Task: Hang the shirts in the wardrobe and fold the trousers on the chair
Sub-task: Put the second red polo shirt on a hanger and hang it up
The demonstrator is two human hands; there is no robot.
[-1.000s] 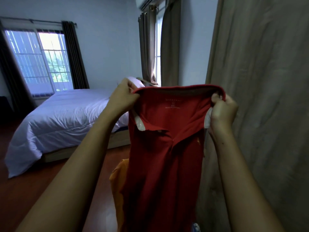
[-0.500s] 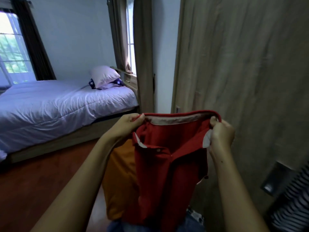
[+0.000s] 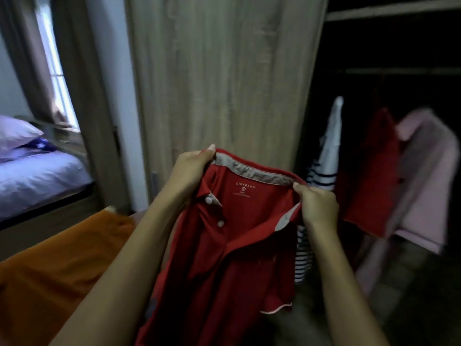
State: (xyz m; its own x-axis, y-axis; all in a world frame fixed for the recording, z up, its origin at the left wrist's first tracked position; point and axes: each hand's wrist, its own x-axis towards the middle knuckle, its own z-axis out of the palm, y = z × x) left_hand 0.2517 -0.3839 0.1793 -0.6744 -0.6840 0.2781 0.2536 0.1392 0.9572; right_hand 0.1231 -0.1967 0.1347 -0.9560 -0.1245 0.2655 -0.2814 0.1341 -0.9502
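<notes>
The wardrobe [image 3: 219, 83] fills the upper view, its wood-grain door in the middle and its dark open compartment at right. A bed [image 3: 37, 181] lies at far left, and an orange garment [image 3: 57, 260] spreads across the lower left. The red polo shirt [image 3: 224, 265] hangs in front of the door, held up by its collar. Inside the wardrobe hang a striped shirt [image 3: 324, 168], a dark red shirt [image 3: 366, 176] and a pink shirt [image 3: 424, 176]. The left hand [image 3: 192, 168] pinches the collar's left end and the right hand [image 3: 316, 206] grips its right end, so the hands are apart. Inside the neck, white print [image 3: 245, 185] reads "GIORDANO"; the smaller lines beneath are too blurred to read.
</notes>
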